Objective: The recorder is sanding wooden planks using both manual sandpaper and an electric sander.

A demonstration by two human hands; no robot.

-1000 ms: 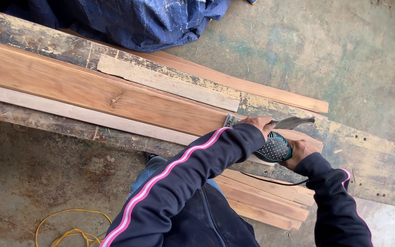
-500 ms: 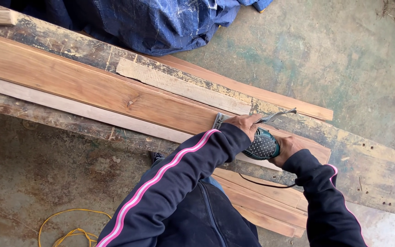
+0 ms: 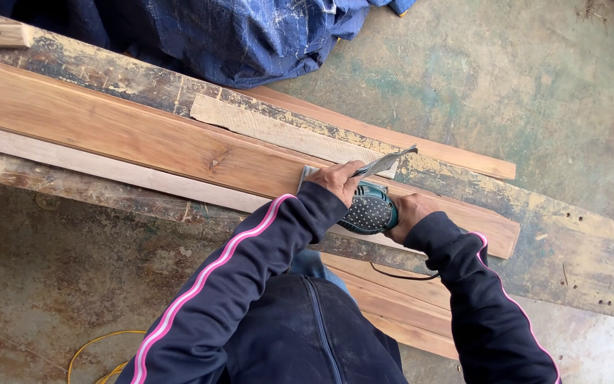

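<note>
On the long reddish plank [image 3: 143, 139], near its right end, sits a teal sander [image 3: 369, 210], gripped from both sides so it stays flat against the wood. The left hand [image 3: 337, 183] curls over its far front; the right hand [image 3: 410, 212] wraps the near rear. A loose grey sandpaper sheet [image 3: 385, 162] sticks up beside it. The sander's body is dotted; a black cord [image 3: 399, 276] trails near.

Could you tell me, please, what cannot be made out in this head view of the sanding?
- Sander base: hidden by the left hand and right hand.
- Sander cord: runs behind the right sleeve.
- Reddish plank: left end cut off by the frame edge.
- Yellow cable: cut off at the bottom edge.
</note>
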